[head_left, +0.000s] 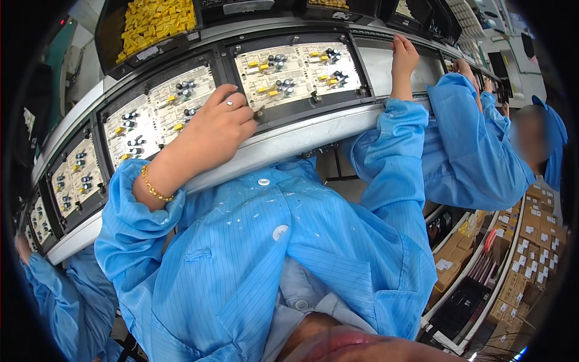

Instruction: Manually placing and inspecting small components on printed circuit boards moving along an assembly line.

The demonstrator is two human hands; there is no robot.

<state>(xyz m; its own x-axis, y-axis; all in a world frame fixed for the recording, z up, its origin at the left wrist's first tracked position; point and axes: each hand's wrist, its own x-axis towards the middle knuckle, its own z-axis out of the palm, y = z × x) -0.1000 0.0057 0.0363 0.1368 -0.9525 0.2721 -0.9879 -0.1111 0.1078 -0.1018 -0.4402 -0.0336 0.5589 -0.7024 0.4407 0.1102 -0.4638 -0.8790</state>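
Observation:
My left hand, with a ring and a gold bracelet at the wrist, is closed with curled fingers over the border between two black carrier frames. Its fingertips are hidden underneath, so what they grip, if anything, does not show. Just right of it, a carrier frame holds pale circuit boards fitted with yellow block components and dark round capacitors. My right hand is raised at the far rail, fingertips pinched together. Anything between them is too small to make out. Below that hand lies a bare metal stretch of the line.
A black bin of yellow components stands behind the line at left. More board carriers continue leftward. A silver rail runs along the near edge. Co-workers in blue sit at both sides. Shelved cartons are at right.

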